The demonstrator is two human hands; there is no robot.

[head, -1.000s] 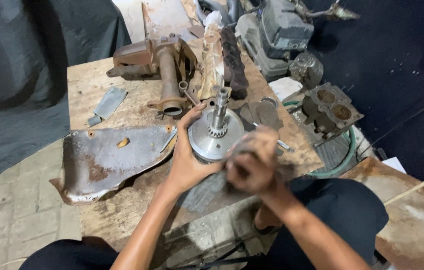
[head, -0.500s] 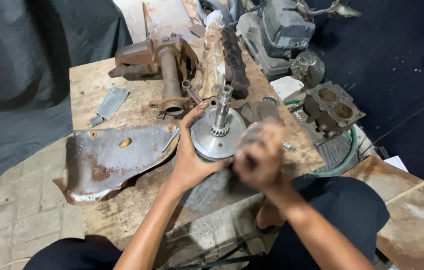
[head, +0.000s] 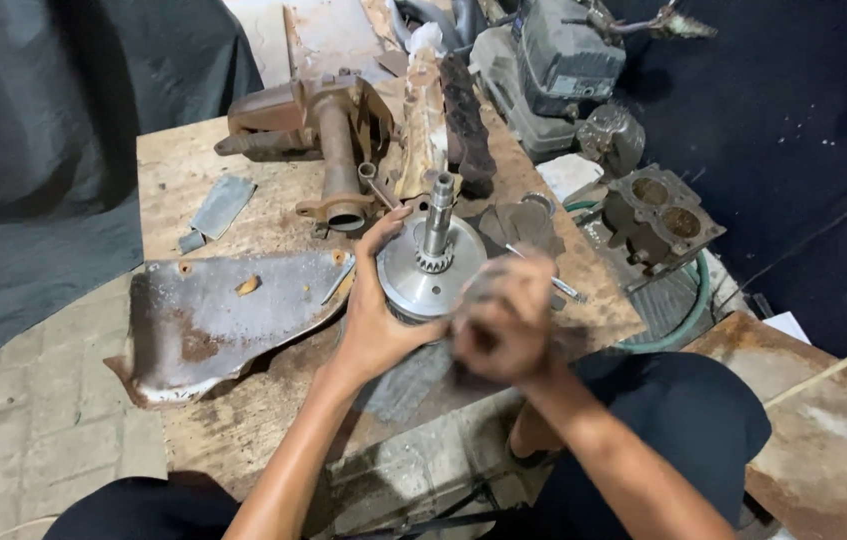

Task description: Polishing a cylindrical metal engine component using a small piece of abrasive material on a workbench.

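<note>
At frame centre on the counter (head: 243,420), the round metal rotor with its upright shaft (head: 431,270) is clasped by the left hand (head: 380,325) while the blurred right hand (head: 505,320), fist seemingly clenched, works its rim, so steadying is judged needed next

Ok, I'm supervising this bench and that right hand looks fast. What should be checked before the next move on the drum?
1. Left hand grips the drum: ok, fingers wrap its near-left side.
2. Shaft upright: ok, standing with the gear at its base.
3. Right hand grip or tool: cannot tell, blurred.
4. Drum resting on the bench: cannot tell, hands hide its underside.
5. Loose rusty plate apart from the left hand: not ok, its edge lies right beside the hand.
6. Small rod apart from the right hand: not ok, just behind it.
</note>
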